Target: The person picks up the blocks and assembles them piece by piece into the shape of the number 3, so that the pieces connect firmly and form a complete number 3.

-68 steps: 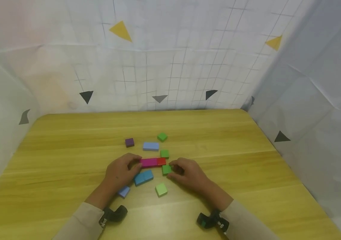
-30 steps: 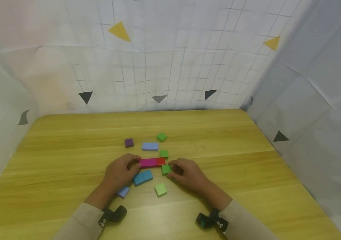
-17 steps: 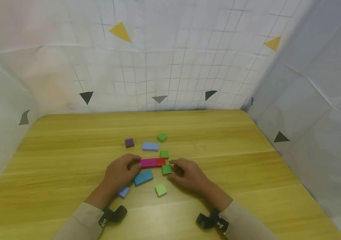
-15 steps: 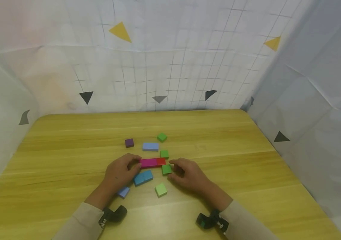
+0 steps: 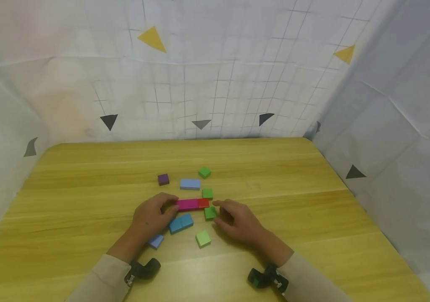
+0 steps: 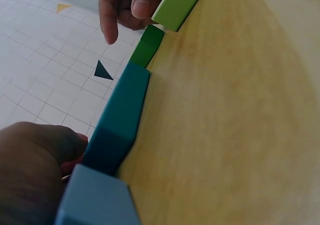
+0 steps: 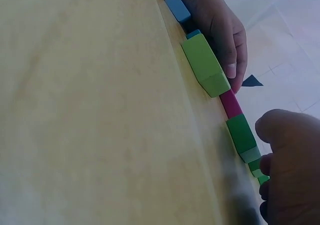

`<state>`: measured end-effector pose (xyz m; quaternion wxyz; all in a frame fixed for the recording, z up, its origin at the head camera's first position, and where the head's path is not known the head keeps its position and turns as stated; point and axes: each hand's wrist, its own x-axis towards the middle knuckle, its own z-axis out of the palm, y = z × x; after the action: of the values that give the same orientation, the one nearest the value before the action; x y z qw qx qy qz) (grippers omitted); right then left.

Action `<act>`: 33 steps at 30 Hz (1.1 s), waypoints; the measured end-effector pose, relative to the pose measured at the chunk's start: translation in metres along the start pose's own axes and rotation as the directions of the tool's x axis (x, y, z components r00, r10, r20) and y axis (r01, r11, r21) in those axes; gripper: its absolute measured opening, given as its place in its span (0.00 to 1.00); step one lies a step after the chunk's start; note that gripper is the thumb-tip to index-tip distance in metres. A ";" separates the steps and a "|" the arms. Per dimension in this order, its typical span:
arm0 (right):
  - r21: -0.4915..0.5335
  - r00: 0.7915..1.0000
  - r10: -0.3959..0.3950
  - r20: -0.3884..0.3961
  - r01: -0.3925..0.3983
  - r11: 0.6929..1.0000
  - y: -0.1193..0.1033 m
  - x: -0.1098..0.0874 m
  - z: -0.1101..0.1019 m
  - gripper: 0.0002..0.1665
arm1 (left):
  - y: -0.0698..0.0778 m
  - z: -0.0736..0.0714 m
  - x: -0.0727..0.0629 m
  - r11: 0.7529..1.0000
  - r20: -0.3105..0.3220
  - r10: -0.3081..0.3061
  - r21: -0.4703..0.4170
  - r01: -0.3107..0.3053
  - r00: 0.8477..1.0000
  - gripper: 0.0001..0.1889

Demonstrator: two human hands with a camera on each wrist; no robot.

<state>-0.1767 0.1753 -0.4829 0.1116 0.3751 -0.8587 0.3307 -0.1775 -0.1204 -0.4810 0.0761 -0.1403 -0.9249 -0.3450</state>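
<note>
On the table, my left hand (image 5: 152, 216) pinches the left end of a magenta block (image 5: 188, 204) between thumb and fingers. A small red block (image 5: 203, 203) lines up end to end with its right side. My right hand (image 5: 239, 220) stands just right of the red block, fingers loosely bent and holding nothing. Its thumb is close to a green block (image 5: 210, 213), which lies at the red block's near corner. Another green block (image 5: 207, 193) lies at its far side. In the right wrist view, the magenta block (image 7: 230, 104) shows between a light green block (image 7: 206, 65) and a green one.
Two blue blocks (image 5: 181, 223) lie side by side below the magenta one. A periwinkle block (image 5: 156, 241) is partly behind the left wrist. Farther back are a longer periwinkle block (image 5: 190, 184), a dark purple block (image 5: 163, 179) and a green block (image 5: 204, 172). White sheets (image 5: 215, 84) enclose the table.
The right thumb has drawn slightly back from the near green block. The left hand and the blocks have stayed in place.
</note>
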 end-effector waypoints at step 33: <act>0.043 0.974 -0.219 0.060 0.216 0.975 -0.014 -0.002 0.012 0.17 | 0.000 -0.001 0.000 1.000 0.003 -0.003 -0.005 0.003 1.000 0.13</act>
<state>-0.1644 0.1618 -0.4856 0.1127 0.4793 -0.8095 0.3198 -0.1777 -0.1206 -0.4802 0.0736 -0.1395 -0.9243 -0.3474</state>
